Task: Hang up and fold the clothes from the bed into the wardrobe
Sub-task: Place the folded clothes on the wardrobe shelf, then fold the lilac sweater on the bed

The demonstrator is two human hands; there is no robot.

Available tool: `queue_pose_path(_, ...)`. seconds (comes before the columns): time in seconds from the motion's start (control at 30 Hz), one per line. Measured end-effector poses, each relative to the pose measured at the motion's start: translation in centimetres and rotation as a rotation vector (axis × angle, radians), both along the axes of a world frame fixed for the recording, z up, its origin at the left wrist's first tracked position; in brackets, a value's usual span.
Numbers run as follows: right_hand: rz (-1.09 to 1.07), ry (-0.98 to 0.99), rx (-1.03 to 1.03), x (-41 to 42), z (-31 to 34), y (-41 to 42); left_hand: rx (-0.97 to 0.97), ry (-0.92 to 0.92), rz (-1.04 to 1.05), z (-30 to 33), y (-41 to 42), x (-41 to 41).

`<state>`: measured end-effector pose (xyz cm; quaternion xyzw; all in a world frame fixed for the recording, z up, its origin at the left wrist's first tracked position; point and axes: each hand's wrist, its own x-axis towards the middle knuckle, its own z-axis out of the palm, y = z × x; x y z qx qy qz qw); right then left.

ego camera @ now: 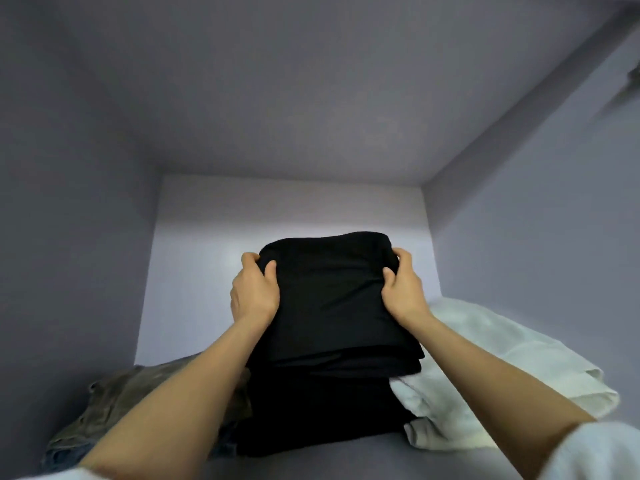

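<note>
You've got the folded black garment [332, 299] sitting on top of a black stack [322, 410] mid-shelf in the wardrobe compartment [519, 237], roughly centred between the side walls and short of the back wall. Your left hand [254, 292] grips its left edge, thumb on top, fingers curled round the side; your right hand [403, 289] grips the right edge the same way. Both sit toward the far end of the fold, which makes sense: holding the two sides keeps the layers from sliding apart while you seat it square on the pile. The near edges of the garment and the stack below look about flush, so my read is that placing is nearly done and only the release is left. A pale white folded cloth [491, 368] lies just right of the stack, touching its lower side, running toward the shelf's front right corner. An olive-grey garment [114, 410] lies left of the stack near the front left corner, partly under your left forearm. Risk: the pile is tall and soft, so pulling your hands out sideways could drag the top fold askew. Lift your fingers off rather than slide.
</note>
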<state>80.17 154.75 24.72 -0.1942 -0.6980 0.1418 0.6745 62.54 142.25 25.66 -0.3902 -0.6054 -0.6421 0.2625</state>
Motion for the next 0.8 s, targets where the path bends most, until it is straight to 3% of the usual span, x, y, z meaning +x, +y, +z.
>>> queue_pose_path(0.1,0.039,-0.123,-0.107,-3.3,-0.4,3.6,-0.122,-0.082,0.07,-0.7,3.0,-2.4)
queue_pose_path(0.2,-0.003,-0.43,-0.197,-5.7,-2.0,7.0,-0.326,-0.139,0.168,-2.2,5.3,-4.6)
queue_pose_path(0.3,-0.009,-0.55,-0.126,-5.7,-2.5,7.8,-0.473,0.099,0.348,-2.3,5.2,-5.9)
queue_pose_path(0.37,0.095,-0.645,-0.098,-5.0,-2.8,7.5,-0.667,0.247,0.229,-2.5,5.1,-6.1)
queue_pose_path(0.43,0.211,-0.953,-0.137,-4.4,-3.7,6.7,-1.01,0.251,0.06,-3.9,4.7,-5.4)
queue_pose_path(0.5,0.144,-1.169,-0.158,-4.1,-4.8,6.4,-1.158,0.24,0.107,-4.9,4.2,-4.8)
queue_pose_path(0.6,-0.041,-1.013,-0.041,-3.2,-4.5,4.5,-1.035,0.277,0.329,-4.8,1.5,-2.8)
queue_pose_path(0.7,-0.001,-0.856,0.084,-1.6,-4.6,-0.2,-0.901,0.404,0.501,-5.6,-3.5,-0.2)
queue_pose_path(0.8,0.04,-0.791,0.22,0.5,-6.2,-6.6,-0.892,0.415,0.604,-7.6,-10.0,3.0)
